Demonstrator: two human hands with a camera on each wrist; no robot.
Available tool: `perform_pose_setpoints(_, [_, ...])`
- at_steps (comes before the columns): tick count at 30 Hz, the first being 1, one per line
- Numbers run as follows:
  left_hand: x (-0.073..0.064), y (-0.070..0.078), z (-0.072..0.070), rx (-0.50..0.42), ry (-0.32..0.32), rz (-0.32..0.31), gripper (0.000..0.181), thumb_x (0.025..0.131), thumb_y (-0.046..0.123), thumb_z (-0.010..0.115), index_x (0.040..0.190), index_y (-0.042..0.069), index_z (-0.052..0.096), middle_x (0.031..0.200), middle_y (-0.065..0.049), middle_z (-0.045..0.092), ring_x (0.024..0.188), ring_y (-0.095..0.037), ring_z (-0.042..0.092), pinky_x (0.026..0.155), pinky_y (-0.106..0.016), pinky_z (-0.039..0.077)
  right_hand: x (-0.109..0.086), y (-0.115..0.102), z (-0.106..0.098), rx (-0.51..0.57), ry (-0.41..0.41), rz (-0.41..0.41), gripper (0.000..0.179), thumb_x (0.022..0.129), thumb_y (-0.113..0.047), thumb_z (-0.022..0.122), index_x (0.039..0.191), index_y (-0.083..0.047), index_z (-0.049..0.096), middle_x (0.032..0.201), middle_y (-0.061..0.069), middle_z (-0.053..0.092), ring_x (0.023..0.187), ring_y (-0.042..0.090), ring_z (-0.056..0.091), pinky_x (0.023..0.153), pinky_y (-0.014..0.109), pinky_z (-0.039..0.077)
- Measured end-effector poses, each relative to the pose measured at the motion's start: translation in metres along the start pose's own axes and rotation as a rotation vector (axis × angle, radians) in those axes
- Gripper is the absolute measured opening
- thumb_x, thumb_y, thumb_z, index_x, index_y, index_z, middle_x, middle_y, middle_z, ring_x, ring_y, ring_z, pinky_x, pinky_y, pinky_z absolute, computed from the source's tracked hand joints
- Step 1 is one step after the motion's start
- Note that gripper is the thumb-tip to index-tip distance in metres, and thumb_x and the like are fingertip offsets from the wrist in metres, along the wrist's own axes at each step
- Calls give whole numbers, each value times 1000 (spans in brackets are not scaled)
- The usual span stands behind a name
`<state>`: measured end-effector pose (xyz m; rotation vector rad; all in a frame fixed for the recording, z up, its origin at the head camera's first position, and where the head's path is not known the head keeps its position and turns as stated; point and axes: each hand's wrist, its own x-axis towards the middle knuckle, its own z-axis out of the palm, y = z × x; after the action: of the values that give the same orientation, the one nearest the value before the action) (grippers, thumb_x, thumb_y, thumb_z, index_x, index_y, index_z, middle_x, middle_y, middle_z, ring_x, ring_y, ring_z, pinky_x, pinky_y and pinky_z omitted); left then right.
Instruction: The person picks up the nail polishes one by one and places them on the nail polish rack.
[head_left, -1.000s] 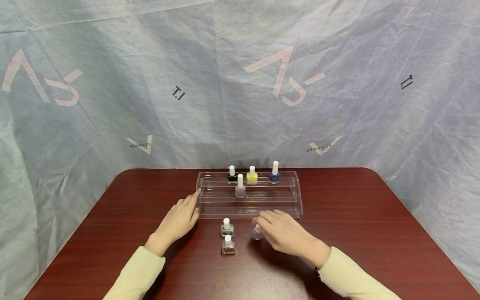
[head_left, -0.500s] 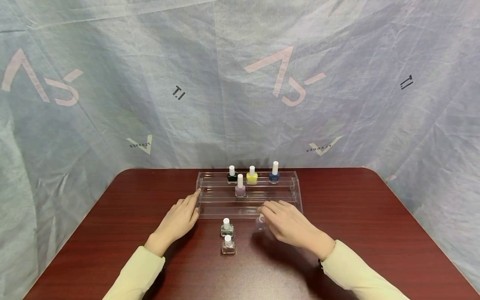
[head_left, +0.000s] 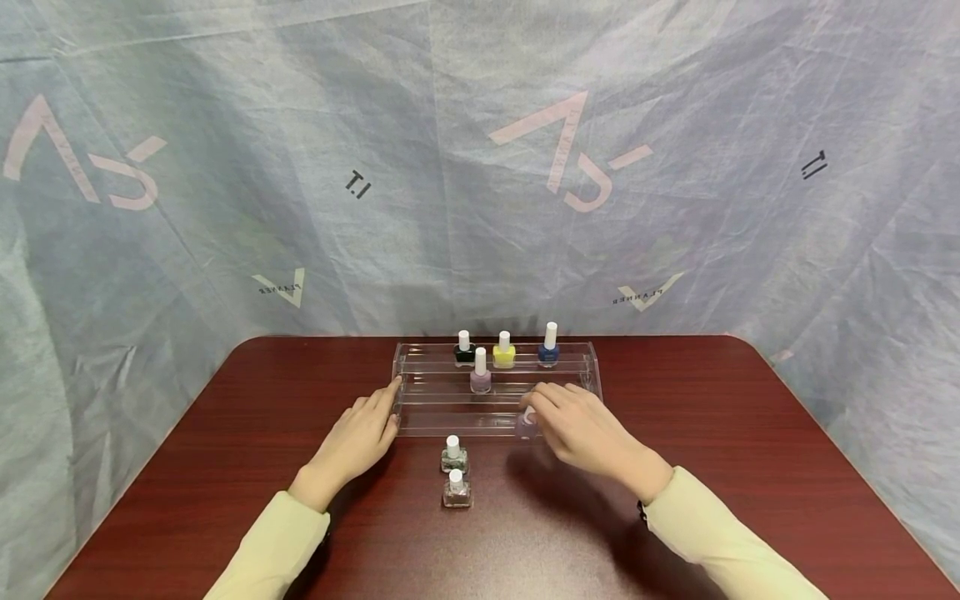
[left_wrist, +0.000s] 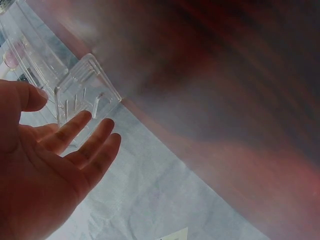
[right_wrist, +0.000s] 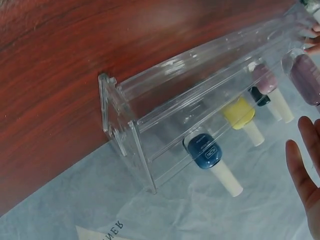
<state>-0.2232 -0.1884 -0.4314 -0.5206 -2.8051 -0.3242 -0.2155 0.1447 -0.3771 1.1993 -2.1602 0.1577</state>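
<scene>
My right hand (head_left: 583, 427) pinches a purple nail polish bottle (head_left: 526, 427) near its white cap, over the front of a clear tiered rack (head_left: 450, 421). Fingers hide part of the cap; in the right wrist view the bottle (right_wrist: 306, 80) is in the air, tilted. Extended fingers of my left hand (head_left: 354, 442) rest at the rack's left end. On the rack's middle tier stands a mauve bottle (head_left: 481, 382). Behind it, on the top tier, are a dark green bottle (head_left: 464, 355), a yellow bottle (head_left: 504, 357) and a blue bottle (head_left: 549, 357).
Two clear glittery bottles, a farther one (head_left: 453, 459) and a nearer one (head_left: 457, 495), stand on the dark red wooden table (head_left: 375, 542) in front of the rack. A grey printed cloth (head_left: 450, 208) hangs behind the table.
My right hand has lifted the purple nail polish bottle off the table and carried it forward and slightly right, to the rack's front. The left hand has stayed still.
</scene>
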Motion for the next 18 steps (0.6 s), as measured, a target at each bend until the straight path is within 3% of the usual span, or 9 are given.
perform_pose_setpoints(10, [1,0,1,-4,-3,0,56,93,21,45,144,8,26,130,-14,51,110,-34,53,89,-49,43,3,11,1,-1,33,25,21,80,-6,55,100,-7,59,88,-1,58,75,15,59,65,28,47])
perform_pose_setpoints(18, [0,-1,0,-9,-9,-3,56,94,21,45,144,8,26,131,-14,50,111,-34,52,90,-49,43,7,19,0,-16,4,58,19,81,-7,53,100,-8,59,87,-2,57,74,14,58,62,27,45])
